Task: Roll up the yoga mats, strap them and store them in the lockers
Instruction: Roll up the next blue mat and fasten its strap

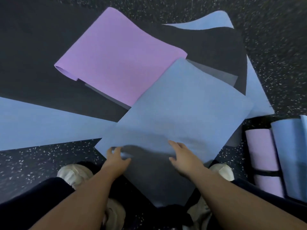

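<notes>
— Two hands listed. Condition?
— Left hand point(116, 155): fingers curled over the near folded edge of the blue mat point(179, 103), gripping it. Right hand point(182, 155): fingers spread and fairly straight, lying flat on the same edge, clamped on nothing.

— Blue mat, location?
— On the speckled floor point(33, 163), directly before the person's shoes point(74, 173), set diagonally. Its near end is turned over, showing a grey underside point(149, 173). Its far corner overlaps the purple mat point(116, 52).

— Purple mat?
— Unrolled except for a curl at its left end; lies on a black mat point(33, 55).

— Other flat items?
— One blue mat at far left point(41, 123), partly under the black one. One more blue mat at the right point(255, 90), its top corner lifted, with a second black mat point(216, 47) across it.

— Finished stock?
— Rolled purple mat point(264, 161), a dark strap point(265, 172) round it, beside a rolled blue mat point(294, 156), both at lower right in a dark holder; whether that is a locker, cannot tell.
</notes>
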`<action>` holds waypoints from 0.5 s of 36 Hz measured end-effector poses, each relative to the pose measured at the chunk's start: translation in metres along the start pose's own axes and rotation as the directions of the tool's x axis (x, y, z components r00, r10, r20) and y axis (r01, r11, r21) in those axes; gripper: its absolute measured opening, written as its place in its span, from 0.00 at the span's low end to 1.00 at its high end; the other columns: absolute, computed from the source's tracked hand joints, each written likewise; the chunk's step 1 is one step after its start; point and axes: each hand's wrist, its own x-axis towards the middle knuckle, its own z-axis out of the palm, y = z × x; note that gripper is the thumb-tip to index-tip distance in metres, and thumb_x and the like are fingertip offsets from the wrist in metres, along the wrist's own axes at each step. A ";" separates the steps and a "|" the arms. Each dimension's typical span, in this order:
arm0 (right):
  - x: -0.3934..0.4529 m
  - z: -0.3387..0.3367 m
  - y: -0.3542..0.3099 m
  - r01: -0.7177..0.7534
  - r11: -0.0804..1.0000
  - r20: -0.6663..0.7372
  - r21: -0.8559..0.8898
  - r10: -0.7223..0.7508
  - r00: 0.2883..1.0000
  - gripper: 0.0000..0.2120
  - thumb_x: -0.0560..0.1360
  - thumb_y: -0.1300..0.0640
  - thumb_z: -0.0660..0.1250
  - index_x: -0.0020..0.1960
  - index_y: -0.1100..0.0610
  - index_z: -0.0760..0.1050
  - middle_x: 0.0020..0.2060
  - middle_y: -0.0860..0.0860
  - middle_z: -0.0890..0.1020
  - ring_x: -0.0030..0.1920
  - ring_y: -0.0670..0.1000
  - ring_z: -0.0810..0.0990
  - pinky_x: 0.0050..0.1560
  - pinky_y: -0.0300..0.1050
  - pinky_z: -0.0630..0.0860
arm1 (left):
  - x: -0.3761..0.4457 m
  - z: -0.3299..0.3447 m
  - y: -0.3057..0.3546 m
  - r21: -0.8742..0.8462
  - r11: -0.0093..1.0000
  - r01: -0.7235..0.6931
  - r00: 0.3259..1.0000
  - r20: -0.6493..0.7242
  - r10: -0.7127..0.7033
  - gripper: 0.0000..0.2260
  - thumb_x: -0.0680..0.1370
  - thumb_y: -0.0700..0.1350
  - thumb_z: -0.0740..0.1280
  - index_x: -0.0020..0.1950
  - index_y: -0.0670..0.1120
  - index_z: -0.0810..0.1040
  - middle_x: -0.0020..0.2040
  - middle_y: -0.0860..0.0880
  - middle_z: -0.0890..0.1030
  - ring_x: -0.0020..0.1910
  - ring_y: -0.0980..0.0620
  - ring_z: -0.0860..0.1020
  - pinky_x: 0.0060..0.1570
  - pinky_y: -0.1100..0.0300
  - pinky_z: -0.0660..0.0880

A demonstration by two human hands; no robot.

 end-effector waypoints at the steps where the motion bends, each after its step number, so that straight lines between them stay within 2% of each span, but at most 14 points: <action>1: 0.001 0.001 -0.002 0.001 1.000 0.007 0.003 -0.001 1.000 0.29 0.80 0.52 0.60 0.78 0.46 0.52 0.76 0.53 0.58 0.72 0.57 0.66 0.67 0.52 0.68 | 0.000 0.001 0.001 -0.016 1.000 0.006 1.000 -0.011 -0.006 0.29 0.78 0.48 0.66 0.77 0.47 0.59 0.78 0.44 0.48 0.67 0.41 0.70 0.63 0.54 0.67; 3: 0.001 0.003 -0.004 0.005 1.000 0.007 0.001 -0.005 1.000 0.29 0.80 0.51 0.60 0.78 0.46 0.53 0.76 0.52 0.59 0.72 0.56 0.66 0.67 0.51 0.68 | 0.000 0.002 0.002 -0.078 0.996 0.048 0.998 -0.039 -0.051 0.30 0.77 0.48 0.68 0.77 0.48 0.59 0.78 0.43 0.43 0.67 0.38 0.70 0.62 0.53 0.68; 5: 0.000 0.004 -0.006 0.010 1.000 0.001 -0.001 -0.010 1.000 0.29 0.80 0.51 0.60 0.78 0.45 0.53 0.76 0.52 0.59 0.71 0.56 0.67 0.66 0.50 0.68 | -0.002 0.001 0.003 -0.207 0.971 0.120 0.988 -0.071 -0.138 0.33 0.77 0.47 0.70 0.77 0.48 0.57 0.78 0.42 0.41 0.71 0.38 0.65 0.64 0.52 0.66; 8: 0.000 0.005 -0.008 0.016 1.000 -0.004 -0.002 -0.016 1.000 0.29 0.80 0.52 0.60 0.78 0.45 0.54 0.75 0.52 0.59 0.71 0.56 0.67 0.65 0.50 0.68 | -0.002 -0.002 0.006 -0.391 0.907 0.156 0.977 -0.072 -0.199 0.37 0.75 0.48 0.72 0.78 0.49 0.54 0.78 0.40 0.48 0.72 0.36 0.62 0.65 0.47 0.65; 13: 0.002 0.010 -0.020 0.065 0.998 0.008 -0.001 -0.065 0.998 0.29 0.80 0.52 0.60 0.77 0.45 0.53 0.75 0.52 0.59 0.71 0.57 0.67 0.66 0.53 0.69 | -0.002 -0.004 0.005 -0.462 0.886 0.040 0.987 -0.118 -0.106 0.31 0.75 0.51 0.72 0.74 0.53 0.63 0.72 0.45 0.68 0.71 0.40 0.65 0.68 0.44 0.67; 16: 0.002 0.010 -0.029 0.092 0.996 0.006 0.009 -0.092 0.996 0.29 0.80 0.53 0.60 0.78 0.44 0.52 0.76 0.52 0.58 0.71 0.57 0.68 0.65 0.53 0.70 | -0.008 -0.004 0.010 -0.374 0.925 -0.063 0.985 -0.171 -0.002 0.27 0.75 0.48 0.72 0.73 0.50 0.67 0.70 0.45 0.69 0.69 0.41 0.67 0.68 0.45 0.67; 18: 0.001 0.009 -0.037 0.115 0.993 -0.002 0.013 -0.115 0.993 0.30 0.80 0.53 0.60 0.78 0.43 0.51 0.76 0.51 0.58 0.70 0.57 0.68 0.64 0.53 0.70 | -0.016 -0.004 0.017 -0.333 0.930 -0.154 0.974 -0.208 0.087 0.27 0.76 0.43 0.70 0.74 0.47 0.67 0.69 0.44 0.68 0.67 0.44 0.70 0.68 0.52 0.67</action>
